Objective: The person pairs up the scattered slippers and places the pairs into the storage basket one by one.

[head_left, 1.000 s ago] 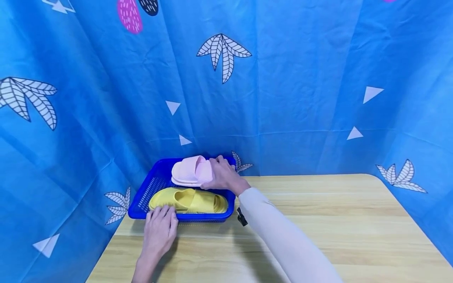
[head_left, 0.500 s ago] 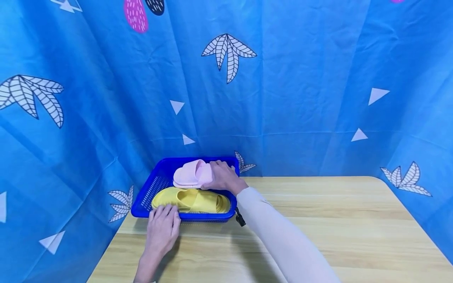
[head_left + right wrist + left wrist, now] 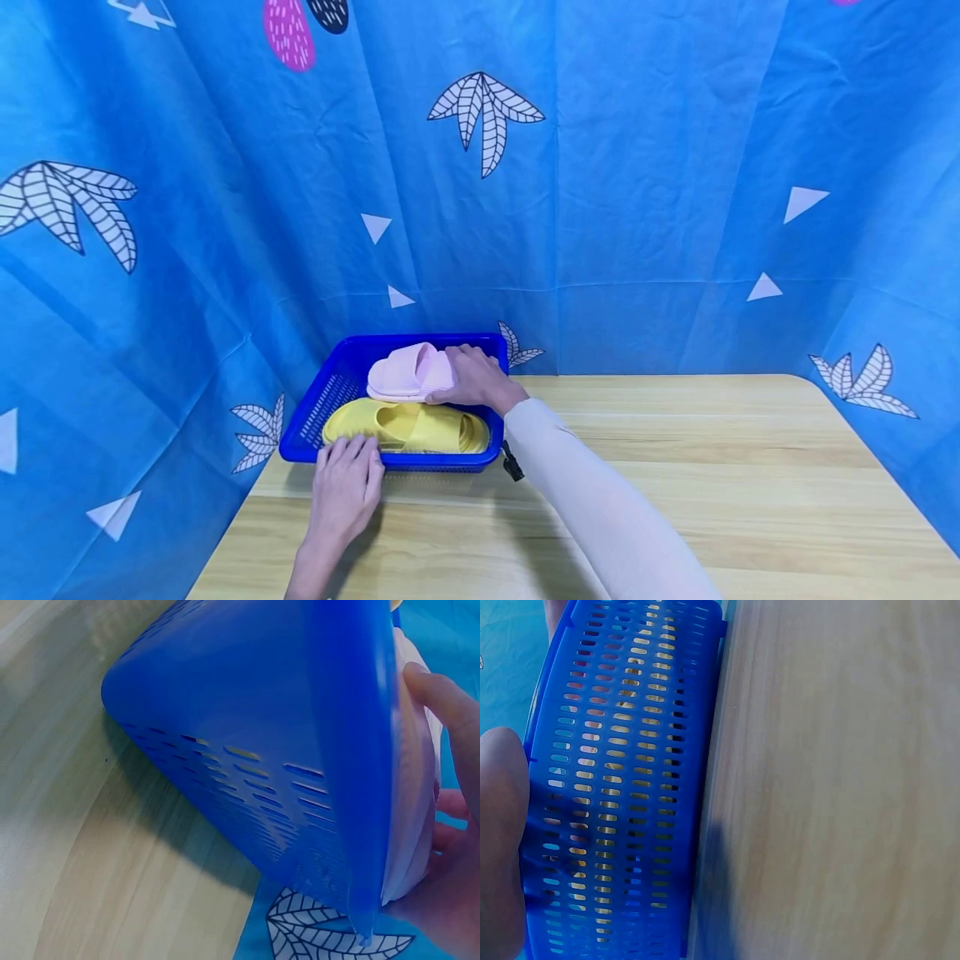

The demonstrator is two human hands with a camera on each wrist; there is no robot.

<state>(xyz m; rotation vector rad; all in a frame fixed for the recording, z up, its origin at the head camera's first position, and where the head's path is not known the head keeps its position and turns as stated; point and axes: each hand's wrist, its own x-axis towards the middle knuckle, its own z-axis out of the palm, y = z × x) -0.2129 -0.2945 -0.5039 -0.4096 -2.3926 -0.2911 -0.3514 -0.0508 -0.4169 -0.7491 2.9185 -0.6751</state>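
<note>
A blue plastic basket [image 3: 306, 456] with slotted walls stands at the back left of the table. Inside it, along the front side, lies a pair of yellow slippers [image 3: 431, 429]. My right hand [image 3: 476, 379] grips the heel end of the pink slippers [image 3: 397, 375], which sit behind the yellow ones, over the basket's back half. The right wrist view shows the thumb [image 3: 435, 694] on the pink slippers just above the rim. My left hand [image 3: 345, 483] holds the front rim of the basket, its fingers hooked over the edge beside the yellow slippers.
A blue patterned curtain [image 3: 637, 208] hangs right behind the table and down its left side. The light wood table [image 3: 712, 475] stretches away to the right. A black buckle [image 3: 512, 462] hangs near the right sleeve, by the basket's corner.
The pink slippers have come down a little in the basket, with my right hand still on them. My left hand stays at the front rim. The head view has shifted slightly.
</note>
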